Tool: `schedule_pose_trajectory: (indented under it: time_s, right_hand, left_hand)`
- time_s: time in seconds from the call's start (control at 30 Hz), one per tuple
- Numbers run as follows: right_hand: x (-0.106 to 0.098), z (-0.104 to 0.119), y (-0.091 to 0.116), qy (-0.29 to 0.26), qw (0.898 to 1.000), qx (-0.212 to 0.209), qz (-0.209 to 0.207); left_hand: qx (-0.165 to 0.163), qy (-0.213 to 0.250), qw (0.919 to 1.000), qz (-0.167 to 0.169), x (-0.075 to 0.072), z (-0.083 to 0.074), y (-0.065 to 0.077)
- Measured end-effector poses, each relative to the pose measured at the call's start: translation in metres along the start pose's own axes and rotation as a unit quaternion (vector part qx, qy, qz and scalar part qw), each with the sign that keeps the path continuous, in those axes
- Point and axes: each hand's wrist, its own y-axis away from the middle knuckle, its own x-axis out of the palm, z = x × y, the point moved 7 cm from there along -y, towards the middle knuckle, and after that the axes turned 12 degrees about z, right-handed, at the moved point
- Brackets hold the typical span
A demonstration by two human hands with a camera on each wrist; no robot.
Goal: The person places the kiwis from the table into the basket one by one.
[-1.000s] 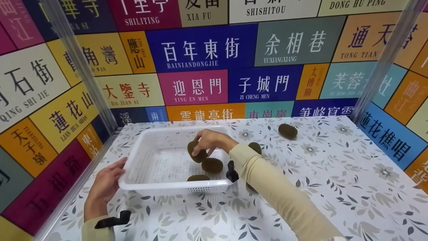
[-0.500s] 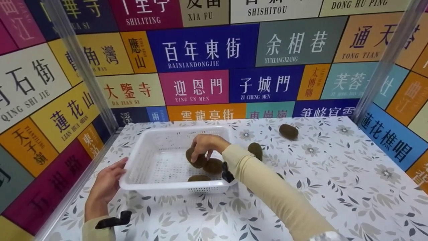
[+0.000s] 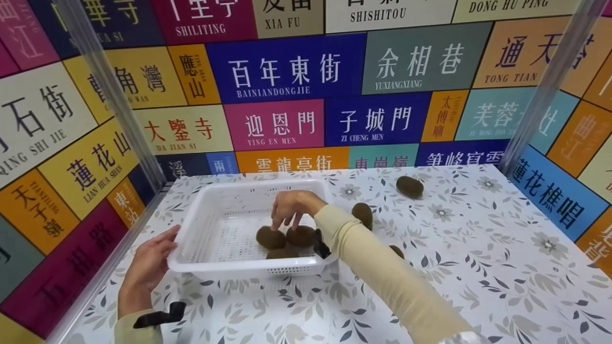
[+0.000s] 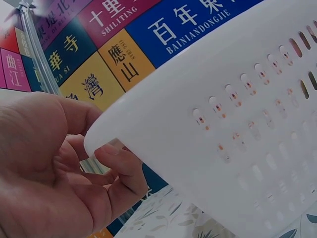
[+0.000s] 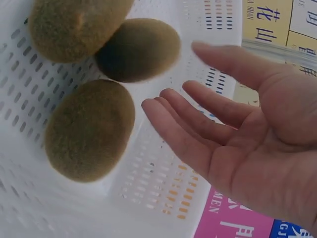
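Note:
A white plastic basket (image 3: pixel 224 265) with slotted walls stands on the table. Inside it lie three brown kiwis: one at the left (image 3: pixel 269 238), one at the right (image 3: pixel 302 237) and one partly hidden behind the front rim (image 3: pixel 282 253). My right hand (image 3: pixel 292 206) is over the basket, just above the kiwis. In the right wrist view its fingers (image 5: pixel 183 129) are spread and hold nothing, beside a kiwi (image 5: pixel 90 131). At the basket's left end, my left hand (image 3: pixel 148 260) grips the rim (image 4: pixel 111 119) with bent fingers.
Three more kiwis lie on the flower-patterned table right of the basket: one far back (image 3: pixel 409 187), one near the basket's side (image 3: pixel 363 215), and one mostly hidden by the right sleeve (image 3: pixel 396 251). Walls of coloured signs (image 3: pixel 287 67) and clear corner posts (image 3: pixel 540 86) enclose the table.
My right hand has lowered a kiwi into the basket and let go of it; that kiwi now lies beside the others. My left hand has stayed at the rim.

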Motion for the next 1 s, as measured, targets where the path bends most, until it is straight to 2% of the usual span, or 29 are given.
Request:
schedule_pose_trajectory:
  time_s: [0.17, 0.3, 0.43, 0.53, 0.67, 0.8, 1.0]
  right_hand:
    - [-0.012, -0.002, 0.012, -0.024, 1.0, -0.014, -0.005]
    - [-0.022, -0.004, 0.023, -0.019, 0.999, -0.047, -0.019]
    - [-0.031, -0.011, 0.035, -0.014, 0.996, -0.075, -0.044]
    - [-0.041, -0.02, 0.043, -0.02, 0.993, -0.089, -0.074]
    - [-0.055, -0.034, 0.055, -0.044, 0.986, -0.116, -0.114]
    - [-0.068, -0.049, 0.071, -0.075, 0.975, -0.143, -0.155]
    - [-0.082, -0.077, 0.087, -0.098, 0.962, -0.149, -0.205]
  left_hand:
    - [-0.004, -0.001, 1.0, 0.003, 0.0, -0.001, 0.0]
    - [-0.016, 0.0, 0.9999, 0.001, -0.001, 0.0, 0.001]
    - [-0.024, 0.001, 0.9997, 0.0, -0.001, 0.001, 0.002]
    - [-0.013, 0.002, 0.9999, 0.0, 0.002, 0.001, 0.001]
    - [0.003, 0.002, 1.0, -0.001, 0.003, -0.001, 0.0]
    - [0.003, 0.002, 1.0, -0.003, 0.002, 0.0, -0.001]
    - [-0.003, 0.019, 0.9998, -0.008, -0.003, 0.002, 0.001]
